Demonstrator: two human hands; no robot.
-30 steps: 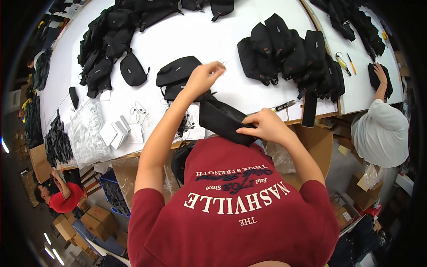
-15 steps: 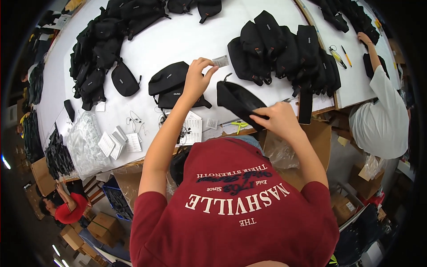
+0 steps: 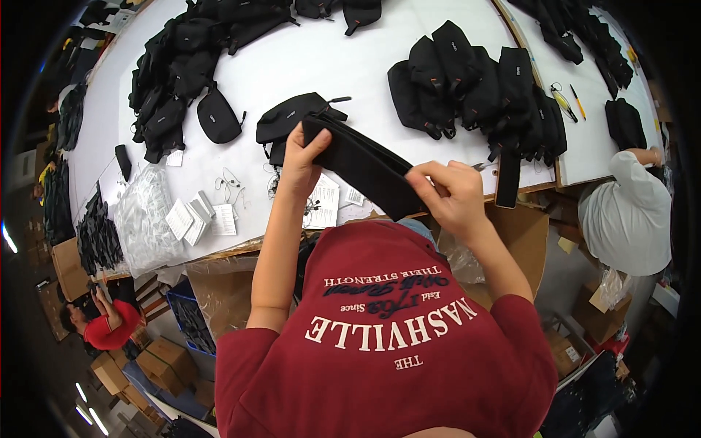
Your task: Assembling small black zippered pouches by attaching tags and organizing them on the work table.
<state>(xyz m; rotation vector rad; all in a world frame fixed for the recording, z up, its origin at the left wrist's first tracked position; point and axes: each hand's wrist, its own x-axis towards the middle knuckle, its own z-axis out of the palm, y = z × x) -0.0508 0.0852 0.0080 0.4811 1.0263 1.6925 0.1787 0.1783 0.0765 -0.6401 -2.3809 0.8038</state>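
Note:
A black zip pouch (image 3: 363, 166) is stretched between my two hands above the table's near edge, tilted down to the right. My left hand (image 3: 301, 157) grips its upper left end, thumb on the near face. At the other end, my right hand (image 3: 449, 193) pinches the pouch's edge between thumb and fingers. Just behind the left hand lie more black pouches (image 3: 290, 117), partly covered by the held one. Printed white sheets (image 3: 326, 201) lie below the held pouch, beside my left wrist.
Heaps of black pouches lie at left (image 3: 179, 73) and right (image 3: 467, 80). Clear plastic bags (image 3: 150, 219), folded white cards (image 3: 191, 221) and thin dark cords (image 3: 231, 184) occupy the near left. An open cardboard box (image 3: 522, 244) stands below the edge. A co-worker in white (image 3: 626, 212) sits at right.
My left hand has come down from holding a small grey-white packet and now grips the pouch. That packet is out of sight. The pouch, earlier gaping in my right hand, is now stretched lengthwise.

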